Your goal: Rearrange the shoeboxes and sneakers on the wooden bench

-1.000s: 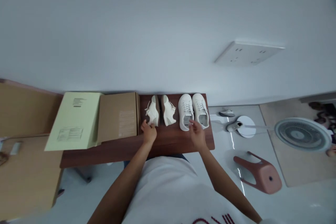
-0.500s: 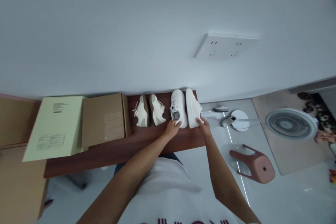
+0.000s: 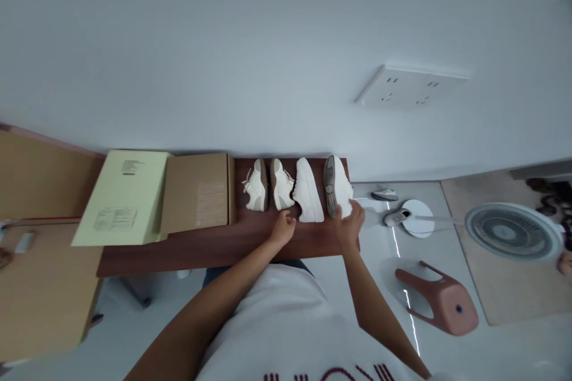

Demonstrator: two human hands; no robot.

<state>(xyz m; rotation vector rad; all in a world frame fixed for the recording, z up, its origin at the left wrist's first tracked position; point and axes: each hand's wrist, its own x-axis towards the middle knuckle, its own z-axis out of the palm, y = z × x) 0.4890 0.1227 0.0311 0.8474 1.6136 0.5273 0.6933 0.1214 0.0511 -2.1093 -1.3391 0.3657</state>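
On a dark wooden shelf board [image 3: 214,247], two pairs of shoes lie on their sides in a row, toes toward the wall. My right hand [image 3: 351,225] grips the heel end of the rightmost white sneaker [image 3: 343,187], whose grey sole faces left. The other white sneaker [image 3: 309,191] lies beside it, sole side to the right. My left hand [image 3: 283,228] has curled fingers with nothing visible in them, just below the heel of a cream sneaker [image 3: 282,187]. Its cream mate [image 3: 256,187] lies to the left.
A brown cardboard box [image 3: 196,193] and a pale green box [image 3: 125,199] stand left of the shoes. A socket panel [image 3: 413,86] is on the wall. Right of the board are a pink stool [image 3: 456,306], a standing fan [image 3: 513,231] and grey shoes [image 3: 395,217] on the floor.
Both white sneakers have been tipped onto their sides, the right one now showing its sole. My left hand has let go of its white sneaker and moved left. The view has shifted slightly.
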